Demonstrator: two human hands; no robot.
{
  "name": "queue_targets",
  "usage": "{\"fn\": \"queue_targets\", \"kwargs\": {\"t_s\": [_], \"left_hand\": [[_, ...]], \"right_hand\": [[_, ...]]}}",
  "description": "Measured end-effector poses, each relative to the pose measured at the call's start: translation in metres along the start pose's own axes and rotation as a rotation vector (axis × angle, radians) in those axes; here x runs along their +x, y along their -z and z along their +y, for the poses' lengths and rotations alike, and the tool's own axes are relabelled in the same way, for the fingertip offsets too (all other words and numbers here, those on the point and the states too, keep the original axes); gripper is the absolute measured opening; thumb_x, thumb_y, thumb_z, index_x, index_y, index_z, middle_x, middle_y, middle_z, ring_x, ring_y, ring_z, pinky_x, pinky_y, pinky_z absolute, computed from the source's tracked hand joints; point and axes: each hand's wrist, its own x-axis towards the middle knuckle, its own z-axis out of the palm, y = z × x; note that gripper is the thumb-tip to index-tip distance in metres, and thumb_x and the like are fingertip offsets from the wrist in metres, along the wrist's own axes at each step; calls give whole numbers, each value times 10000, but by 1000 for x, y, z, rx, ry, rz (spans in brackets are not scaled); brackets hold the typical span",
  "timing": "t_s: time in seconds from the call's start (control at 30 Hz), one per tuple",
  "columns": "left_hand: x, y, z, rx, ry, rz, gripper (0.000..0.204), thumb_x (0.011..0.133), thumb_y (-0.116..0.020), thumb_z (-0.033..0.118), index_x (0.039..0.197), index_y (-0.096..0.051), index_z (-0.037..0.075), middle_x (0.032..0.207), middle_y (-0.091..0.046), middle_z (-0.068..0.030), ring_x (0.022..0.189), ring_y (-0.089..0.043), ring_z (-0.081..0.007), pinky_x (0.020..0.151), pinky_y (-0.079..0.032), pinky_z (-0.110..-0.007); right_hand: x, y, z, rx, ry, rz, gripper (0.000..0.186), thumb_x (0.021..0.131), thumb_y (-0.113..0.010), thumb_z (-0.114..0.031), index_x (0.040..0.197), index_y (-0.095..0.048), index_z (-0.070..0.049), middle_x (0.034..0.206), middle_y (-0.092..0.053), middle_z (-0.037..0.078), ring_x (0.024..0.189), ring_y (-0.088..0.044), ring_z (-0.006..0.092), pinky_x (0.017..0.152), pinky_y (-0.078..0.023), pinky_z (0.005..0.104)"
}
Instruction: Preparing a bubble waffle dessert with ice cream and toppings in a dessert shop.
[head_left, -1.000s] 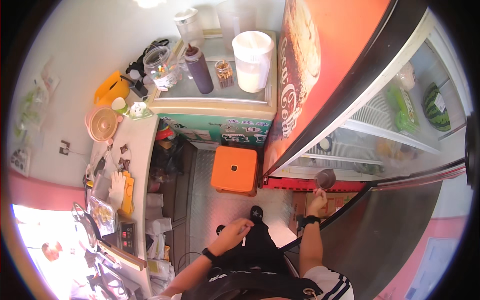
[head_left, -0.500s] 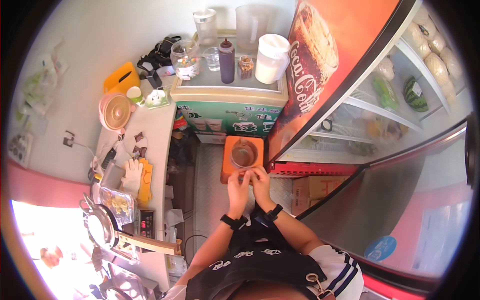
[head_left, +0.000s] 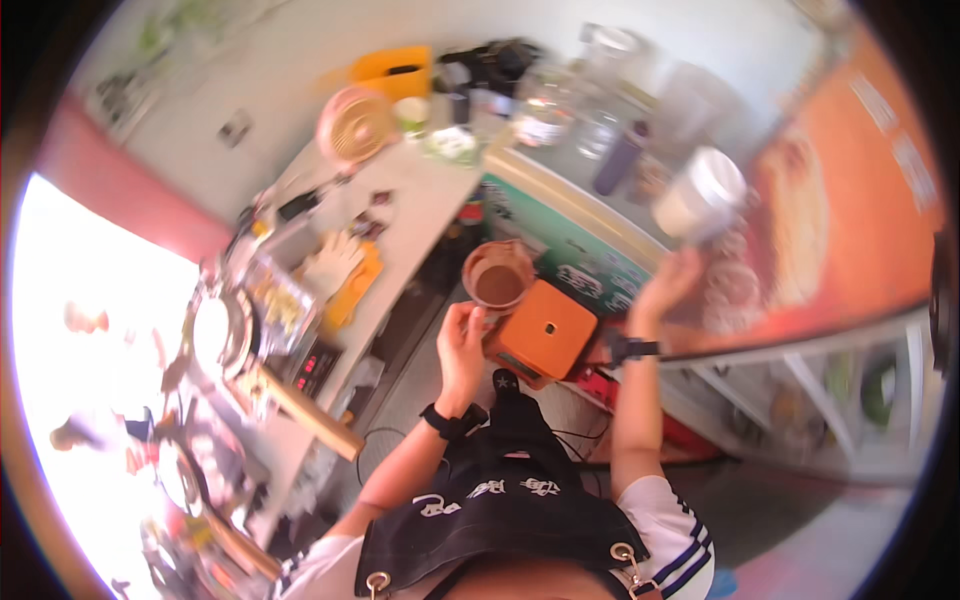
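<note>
Left hand [head_left: 462, 348] grips a cup [head_left: 498, 276], brown inside; right hand [head_left: 666, 284] looks blurred, grip unclear.

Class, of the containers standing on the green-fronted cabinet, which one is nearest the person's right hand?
The pale, white-lidded jug, just beyond the right hand. The dark bottle and clear jar stand farther left, farther from that hand.

The left hand [head_left: 461, 342] hides part of the near side of the cup [head_left: 499, 279], and whether the brown inside is liquid or bare bottom cannot be told. The right hand [head_left: 664, 290] is blurred, perhaps just short of the white-lidded pitcher [head_left: 701, 194]. Motion smears the dark bottle [head_left: 620, 161]. The lower edge cuts off an apron strap [head_left: 648, 591].
</note>
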Motion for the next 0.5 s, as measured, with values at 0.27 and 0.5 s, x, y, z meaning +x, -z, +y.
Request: {"fn": "queue_targets", "kwargs": {"t_s": [0.27, 0.5], "left_hand": [[-10, 37, 32, -48, 5, -66, 105, 1010, -412, 143, 949, -421, 58, 868, -441, -17, 843, -440, -108, 782, -395, -259], [-24, 44, 64, -46, -13, -36, 385, 813, -735, 163, 900, -365, 98, 814, -332, 44, 755, -349, -55, 664, -339, -215]], "right_hand": [[174, -29, 92, 60, -568, -71, 542, 871, -632, -422, 878, -599, 119, 876, -590, 141, 785, -553, 245, 723, -454, 360], [153, -46, 39, 293, -613, 498, 453, 692, -788, -192, 873, -558, 154, 950, -635, 221, 797, -658, 323, 709, -568, 399]]}}
